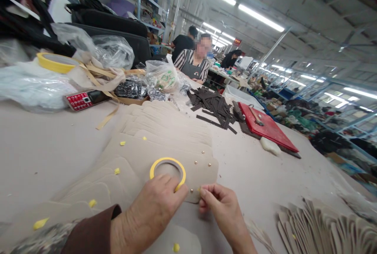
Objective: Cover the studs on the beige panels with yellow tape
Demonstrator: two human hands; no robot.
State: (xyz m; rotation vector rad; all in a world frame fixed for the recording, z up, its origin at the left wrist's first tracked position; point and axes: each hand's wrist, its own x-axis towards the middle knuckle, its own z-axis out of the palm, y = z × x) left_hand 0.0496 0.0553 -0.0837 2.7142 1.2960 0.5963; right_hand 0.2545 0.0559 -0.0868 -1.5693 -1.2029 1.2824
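Observation:
A roll of yellow tape is gripped in my left hand, fingers closed round its near edge. Just right of it, my right hand is closed in a pinch; a trace of yellow shows at the fingertips, probably a bit of tape. Beneath both hands lie overlapping beige flat pieces with rounded corners. Small yellow tape bits stick to several of them. The piece by my right hand has small metal studs near its right end.
Dark strips lie heaped at the back, beside a red board with a hammer on it. A red phone, plastic bags and another tape roll crowd the left. Beige pieces stand bunched at lower right. A co-worker sits across.

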